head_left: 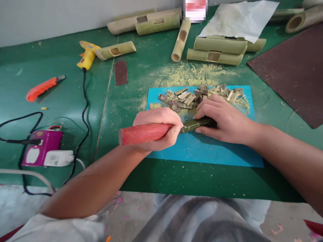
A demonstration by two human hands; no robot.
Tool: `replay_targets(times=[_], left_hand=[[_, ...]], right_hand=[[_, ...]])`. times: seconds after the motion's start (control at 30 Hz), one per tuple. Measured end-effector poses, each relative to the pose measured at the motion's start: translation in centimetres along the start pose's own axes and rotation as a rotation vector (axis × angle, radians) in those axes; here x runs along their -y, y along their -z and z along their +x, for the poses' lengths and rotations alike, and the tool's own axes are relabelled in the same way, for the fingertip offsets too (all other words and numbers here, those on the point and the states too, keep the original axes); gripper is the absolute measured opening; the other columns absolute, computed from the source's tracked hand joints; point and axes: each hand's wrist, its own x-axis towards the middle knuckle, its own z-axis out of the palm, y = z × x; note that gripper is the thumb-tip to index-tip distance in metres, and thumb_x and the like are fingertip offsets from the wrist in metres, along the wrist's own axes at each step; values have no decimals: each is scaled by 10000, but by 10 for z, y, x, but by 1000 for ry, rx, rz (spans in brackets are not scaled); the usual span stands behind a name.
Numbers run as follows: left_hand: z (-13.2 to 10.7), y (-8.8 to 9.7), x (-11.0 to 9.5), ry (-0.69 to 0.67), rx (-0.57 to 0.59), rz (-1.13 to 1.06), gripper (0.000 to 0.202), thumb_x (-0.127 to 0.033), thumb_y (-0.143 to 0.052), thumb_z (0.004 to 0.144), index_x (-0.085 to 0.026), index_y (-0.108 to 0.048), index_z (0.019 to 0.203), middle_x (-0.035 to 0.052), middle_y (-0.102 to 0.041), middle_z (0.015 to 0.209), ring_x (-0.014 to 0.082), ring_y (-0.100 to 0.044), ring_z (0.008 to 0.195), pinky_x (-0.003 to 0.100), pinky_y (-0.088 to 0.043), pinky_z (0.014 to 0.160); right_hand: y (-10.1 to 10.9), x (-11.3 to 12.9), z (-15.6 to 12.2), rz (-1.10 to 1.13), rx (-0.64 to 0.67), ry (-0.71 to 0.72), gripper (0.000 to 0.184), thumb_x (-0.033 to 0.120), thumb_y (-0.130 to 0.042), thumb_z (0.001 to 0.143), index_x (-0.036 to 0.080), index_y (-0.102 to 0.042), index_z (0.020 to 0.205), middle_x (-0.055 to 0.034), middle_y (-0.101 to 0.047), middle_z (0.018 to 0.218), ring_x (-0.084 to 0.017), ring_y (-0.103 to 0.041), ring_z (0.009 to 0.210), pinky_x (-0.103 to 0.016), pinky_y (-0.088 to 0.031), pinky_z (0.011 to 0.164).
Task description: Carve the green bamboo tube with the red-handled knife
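My left hand is wrapped around the thick red wooden handle of a carving tool. Its blade is mostly hidden by my fingers; the tip meets the end of a dark green bamboo piece. My right hand grips that piece from the right, thumb in front and fingers over the top, covering its right part. Both hands are above a blue sheet. Just behind them lies a heap of bamboo chips and shavings.
Cut bamboo tubes with square openings lie along the back, near a white paper. On the left are a yellow glue gun, an orange utility knife and a purple power strip with cords. A brown board lies right.
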Motion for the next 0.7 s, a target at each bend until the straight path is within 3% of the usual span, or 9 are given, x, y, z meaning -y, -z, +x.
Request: replay_targets(times=[0.23,0.43,0.53,0.7], left_hand=[[0,0,1,-21,-9,8,120,-165,-688,925,-207,-715,815,9,-794,748,129,-757,654,230,-633,635],[0,-2,-4,42,25,62,115,-149,-703,909,-229,-730,831,11,-829,823,149,-795,732,256,-672,719],[-1,-1,-2,43,-21,32,144,-139,-669,908,-235,-713,809,-4,-817,795,142,-779,684,258,-656,664],[0,1,-1,25,0,14,153,-113,-652,895,-220,-708,802,-1,-801,759,130,-760,644,240,-632,625]], right_hand=[[-2,-1,-1,-2,-13,7,146,363,-687,984,228,-630,981,-80,-698,989,-264,-571,943,-422,-425,882],[-2,-1,-1,-23,-13,15,157,369,-684,990,227,-615,983,-83,-700,998,-265,-573,949,-426,-439,885],[-1,0,-1,-14,1,-3,153,371,-681,987,232,-618,976,-82,-701,993,-269,-575,947,-429,-437,883],[-1,-1,0,-8,-9,2,159,374,-688,980,234,-613,967,-77,-700,988,-264,-575,942,-430,-433,893]])
